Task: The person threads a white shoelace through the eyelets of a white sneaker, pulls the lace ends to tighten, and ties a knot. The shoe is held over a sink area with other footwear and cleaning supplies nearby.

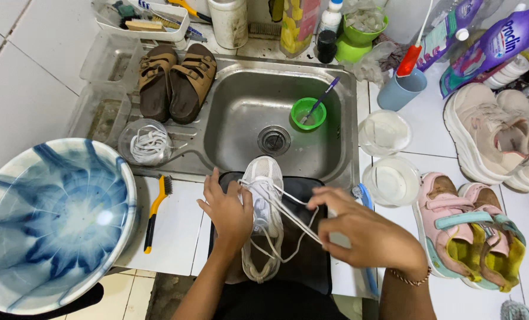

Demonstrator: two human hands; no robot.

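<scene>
White mesh sneaker (263,204) is laid sole-down on a black mat (303,261) at the front edge of the steel sink (246,112), toe pointing toward the drain. Sneaker is pressed at its side by the left hand (227,212), fingers curled loosely against the upper. White laces (294,222) are pulled taut out to the right by the right hand (365,234), pinched between thumb and fingertips. A beaded bracelet (409,277) is worn on the right wrist.

Inside the sink a small green cup (307,114) with a purple-handled brush in it is seen, right of the drain. On the sink's left drainboard a pair of brown strap sandals (175,80) is set, and below them a clear round tub holding white laces (148,142). Left of the sink a large blue-and-white swirl basin (15,237) is placed; a yellow-handled brush (156,210) lies between basin and sneaker. Right of the sink two clear lidded round containers (388,160) are seen, then pink-and-teal strap sandals (471,234) and beige chunky sneakers (495,133) farther right. Bottles and a blue cup (402,89) are crowded behind the sink.
</scene>
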